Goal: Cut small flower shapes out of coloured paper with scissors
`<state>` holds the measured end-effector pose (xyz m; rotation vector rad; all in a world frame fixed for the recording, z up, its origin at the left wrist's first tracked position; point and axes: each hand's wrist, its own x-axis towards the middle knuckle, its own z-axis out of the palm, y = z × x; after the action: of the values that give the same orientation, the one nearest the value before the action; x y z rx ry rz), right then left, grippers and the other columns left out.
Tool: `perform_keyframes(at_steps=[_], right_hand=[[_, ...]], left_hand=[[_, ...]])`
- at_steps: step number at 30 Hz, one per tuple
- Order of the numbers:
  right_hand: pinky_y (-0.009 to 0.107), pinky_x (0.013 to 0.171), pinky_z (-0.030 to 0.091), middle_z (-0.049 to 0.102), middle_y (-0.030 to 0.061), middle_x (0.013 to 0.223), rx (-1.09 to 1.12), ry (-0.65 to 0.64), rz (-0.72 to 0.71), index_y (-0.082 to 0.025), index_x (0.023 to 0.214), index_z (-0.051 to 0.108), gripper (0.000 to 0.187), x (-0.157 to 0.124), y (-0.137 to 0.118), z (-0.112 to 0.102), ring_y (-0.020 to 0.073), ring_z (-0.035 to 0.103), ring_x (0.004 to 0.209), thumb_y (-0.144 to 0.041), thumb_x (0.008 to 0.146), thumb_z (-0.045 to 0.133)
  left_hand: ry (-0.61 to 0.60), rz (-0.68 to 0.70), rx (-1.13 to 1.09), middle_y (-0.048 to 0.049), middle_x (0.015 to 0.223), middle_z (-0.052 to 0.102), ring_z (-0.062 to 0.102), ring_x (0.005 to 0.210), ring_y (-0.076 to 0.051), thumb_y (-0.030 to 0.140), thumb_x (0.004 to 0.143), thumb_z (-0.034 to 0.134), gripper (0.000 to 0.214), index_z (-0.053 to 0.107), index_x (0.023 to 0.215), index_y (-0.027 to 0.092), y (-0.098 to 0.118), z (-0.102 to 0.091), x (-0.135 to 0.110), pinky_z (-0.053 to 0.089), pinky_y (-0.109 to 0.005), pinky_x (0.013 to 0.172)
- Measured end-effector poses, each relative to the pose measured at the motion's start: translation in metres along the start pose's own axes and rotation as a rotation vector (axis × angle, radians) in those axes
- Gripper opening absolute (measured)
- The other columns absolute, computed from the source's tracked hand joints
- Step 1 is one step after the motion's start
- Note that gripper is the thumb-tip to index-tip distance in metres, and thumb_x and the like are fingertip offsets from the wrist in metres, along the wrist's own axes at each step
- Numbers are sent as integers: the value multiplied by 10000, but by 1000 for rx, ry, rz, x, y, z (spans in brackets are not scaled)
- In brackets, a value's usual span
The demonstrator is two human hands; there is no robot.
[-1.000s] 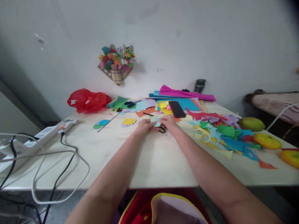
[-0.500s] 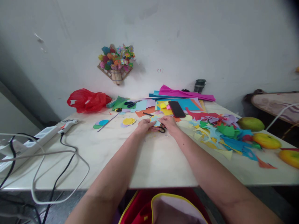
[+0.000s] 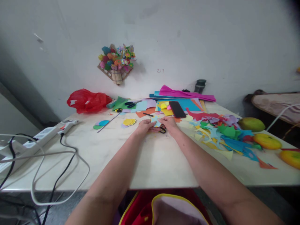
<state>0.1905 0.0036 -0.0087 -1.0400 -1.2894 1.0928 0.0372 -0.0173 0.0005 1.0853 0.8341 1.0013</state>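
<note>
Barely anything has moved since half a second ago: I see the left hand and the right hand in nearly the same spot, with only a slight drift of the view. Both sit on the near side of the smartphone, to its left, drawn close together. Between them I have the light blue paper piece, pinched in the fingers of each hand, some yellow showing at its edge. A black loop handle pokes out under the right hand; I cannot tell whether that hand grips it or it rests on the desk.

Well to the left of the smartphone I make out a stack of yellow scalloped paper shapes, and farther left a blue paper disc beside a green paper disc. Dark-handled scissors lie left of the smartphone too, farther back. Right of it spreads a heap of paper scraps, and behind it runs a magenta paper sheet.
</note>
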Motion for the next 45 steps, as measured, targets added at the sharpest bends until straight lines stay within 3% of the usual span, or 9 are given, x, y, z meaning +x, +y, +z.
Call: perform_keyframes(at_steps=[4, 8, 10, 15, 18, 29, 45], right_hand=[[244, 434, 335, 515, -28, 479, -12, 7, -12, -187, 523, 552, 372, 0, -1, 0, 92, 396, 448, -499, 518, 752], [243, 426, 314, 511, -30, 473, -36, 21, -14, -183, 538, 578, 366, 0, -1, 0, 89, 380, 438, -505, 520, 752], [244, 425, 313, 505, -32, 469, -47, 26, -17, -186, 534, 574, 372, 0, -2, 1, 90, 376, 436, -513, 519, 751], [248, 437, 316, 474, -39, 464, -58, 22, -37, -192, 511, 537, 373, -1, -4, 2, 93, 373, 451, -510, 522, 732], [245, 446, 325, 474, -42, 470, -51, 25, -28, -191, 503, 527, 382, -2, -4, 3, 93, 379, 463, -510, 502, 737], [246, 450, 283, 432, -55, 446, -56, 3, -47, -186, 507, 534, 399, -3, -2, 3, 86, 347, 446, -526, 530, 742], [254, 479, 309, 447, -45, 467, -46, 3, -60, -186, 488, 525, 410, -2, -1, 3, 97, 371, 473, -521, 518, 759]], left_hand=[[54, -6, -22, -121, 744, 725, 716, 667, -221, 305, 814, 667, 222, 635, 854, 88, 1, 1, 1, 567, -267, 594], [123, -26, -64, -161, 724, 716, 717, 673, -249, 503, 883, 501, 445, 630, 880, 78, 3, 4, 3, 566, -284, 570], [111, -31, -68, -166, 723, 716, 718, 689, -256, 542, 871, 496, 485, 637, 887, 78, 4, 4, 2, 567, -284, 577], [64, 31, -20, -125, 740, 719, 713, 655, -230, 304, 740, 742, 262, 634, 837, 85, 2, 1, 0, 573, -281, 603], [63, 56, 14, -95, 738, 720, 705, 634, -197, 190, 674, 783, 219, 640, 804, 87, 0, -1, 1, 572, -268, 620], [97, 73, 54, -49, 658, 693, 704, 628, -190, 257, 630, 814, 263, 626, 739, 108, -2, -6, 4, 561, -256, 607], [92, 51, 54, -68, 643, 697, 700, 603, -190, 222, 673, 782, 203, 628, 731, 104, -1, -5, 4, 567, -261, 600]])
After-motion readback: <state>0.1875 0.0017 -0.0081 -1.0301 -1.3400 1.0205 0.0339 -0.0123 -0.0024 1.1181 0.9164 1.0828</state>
